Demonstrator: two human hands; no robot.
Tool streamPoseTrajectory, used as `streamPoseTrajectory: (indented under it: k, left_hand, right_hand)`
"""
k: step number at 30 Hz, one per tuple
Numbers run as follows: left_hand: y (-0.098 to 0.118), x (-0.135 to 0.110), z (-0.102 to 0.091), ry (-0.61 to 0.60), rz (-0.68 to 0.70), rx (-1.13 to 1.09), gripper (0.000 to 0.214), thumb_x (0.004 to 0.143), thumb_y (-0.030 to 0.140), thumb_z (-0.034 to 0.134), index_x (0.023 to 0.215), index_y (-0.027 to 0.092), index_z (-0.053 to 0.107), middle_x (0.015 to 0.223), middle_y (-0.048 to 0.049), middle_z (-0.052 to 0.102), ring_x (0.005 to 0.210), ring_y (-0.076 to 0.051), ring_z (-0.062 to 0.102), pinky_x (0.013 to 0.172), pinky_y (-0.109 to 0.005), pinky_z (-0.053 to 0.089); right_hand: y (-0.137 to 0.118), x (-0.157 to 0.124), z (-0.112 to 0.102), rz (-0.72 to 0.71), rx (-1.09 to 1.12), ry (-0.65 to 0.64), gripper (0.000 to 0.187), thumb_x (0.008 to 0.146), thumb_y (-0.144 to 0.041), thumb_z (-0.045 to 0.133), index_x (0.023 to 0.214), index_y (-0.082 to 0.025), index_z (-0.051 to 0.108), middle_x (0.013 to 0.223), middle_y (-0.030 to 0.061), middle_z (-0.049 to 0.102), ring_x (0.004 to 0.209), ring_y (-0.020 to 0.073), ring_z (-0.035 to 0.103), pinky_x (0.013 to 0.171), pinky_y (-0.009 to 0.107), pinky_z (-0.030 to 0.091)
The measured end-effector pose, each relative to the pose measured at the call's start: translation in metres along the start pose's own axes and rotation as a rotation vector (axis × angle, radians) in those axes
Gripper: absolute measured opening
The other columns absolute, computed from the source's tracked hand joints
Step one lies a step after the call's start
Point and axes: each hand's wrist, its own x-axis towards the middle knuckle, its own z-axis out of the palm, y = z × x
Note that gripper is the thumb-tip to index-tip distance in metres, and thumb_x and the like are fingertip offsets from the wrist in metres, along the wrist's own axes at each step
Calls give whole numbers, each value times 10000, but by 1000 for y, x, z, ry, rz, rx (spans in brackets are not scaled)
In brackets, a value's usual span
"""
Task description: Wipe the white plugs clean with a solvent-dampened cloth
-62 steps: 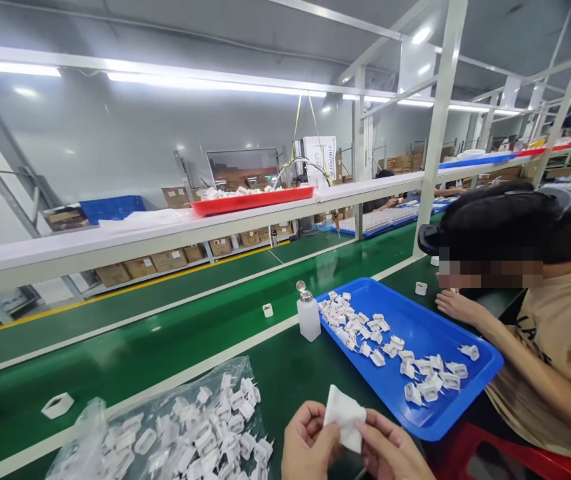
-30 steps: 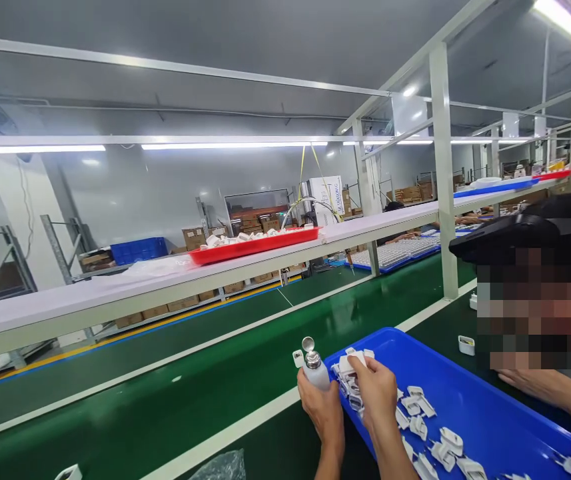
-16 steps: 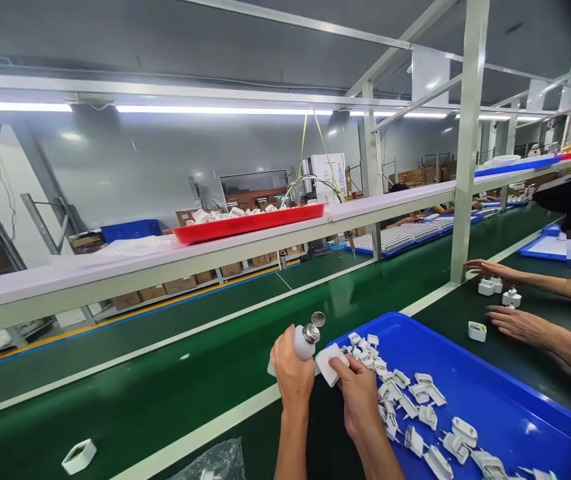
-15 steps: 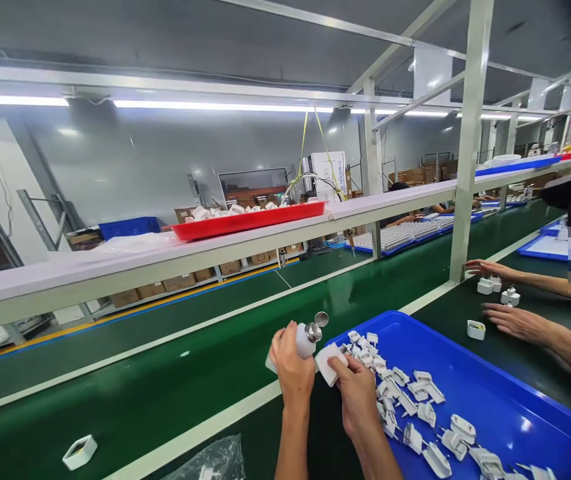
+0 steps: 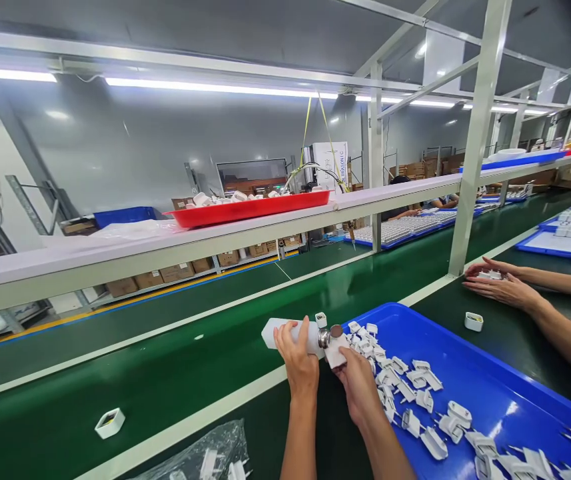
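My left hand is wrapped round a translucent white bottle, which lies almost level over the green belt. Its metal top, with a flipped-up round lid, meets a folded white cloth. The cloth is pinched between the thumb and fingers of my right hand, at the left corner of a blue tray. Inside that tray lie several white plug pieces with pins. Just behind the bottle's neck is a small white casing.
Another open white casing sits on the green belt. Near me is a clear plastic bag with plug pieces. A co-worker's hands cup white pieces at right. Overhead, a shelf carries a red tray.
The bottle has tipped from leaning to nearly level, its top now against the cloth. The casing on the belt has shifted right, and another shows behind the bottle. The co-worker's hands have closed together round pieces.
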Motion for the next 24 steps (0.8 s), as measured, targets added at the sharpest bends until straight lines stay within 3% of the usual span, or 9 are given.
streamPoseTrajectory:
  k: [8,17,24]
  left_hand:
    - [7,4,-2,5,102,12,546,827,-72,518,1266,196,700,1155,-119,598,1175,-282,578,1176,-648,358]
    - [9,1,6,54,192,47,369,935,49,575,1254,170,715,1134,-144,658,1191,-318,607,1153,-671,384]
    - [9,2,7,106,236,51,350,952,57,575,1234,188,734,1137,-141,672,1213,-307,619,1160,-664,379]
  right_hand:
    - [-7,-4,-1,162,-23,33,233,985,-377,647,1035,-150,655,917,7,672,693,112,630,612,262,552]
    - [-17,-4,-4,129,35,25,234,982,-377,651,1035,-149,663,955,18,685,752,131,656,662,288,572]
    - [-22,-8,-1,137,56,52,254,981,-382,652,1083,-151,667,1027,39,698,822,155,682,717,325,595]
